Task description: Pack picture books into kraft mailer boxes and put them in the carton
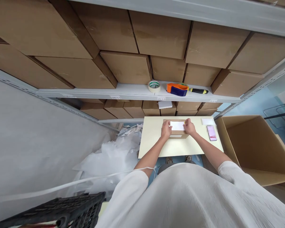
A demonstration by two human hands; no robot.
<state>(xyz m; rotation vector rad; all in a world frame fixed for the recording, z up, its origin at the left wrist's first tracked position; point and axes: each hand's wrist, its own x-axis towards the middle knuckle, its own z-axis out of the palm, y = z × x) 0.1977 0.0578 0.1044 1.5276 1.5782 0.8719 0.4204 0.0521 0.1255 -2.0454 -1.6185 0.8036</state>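
A small brown box [179, 132] stands on the pale table [154, 147]. A white paper [177, 126] lies over the top of the box. My left hand [166, 129] pinches the paper's left edge at the box's left side. At the opposite edge, my right hand [189, 126] has its fingers closed on the paper, beside a small yellow spot. Another white strip shows on the front side of the box. To the right on the table are a white slip [207, 121] and a phone with a pinkish screen [212, 133].
Shelves of cardboard boxes [159, 34] rise behind the table. A tape roll [154, 86], an orange and blue tape dispenser [177, 89] and a black-yellow tool [198, 91] lie on the shelf. A large open carton [256, 145] stands right, white plastic wrap [114, 158] left, a black crate [85, 209] lower left.
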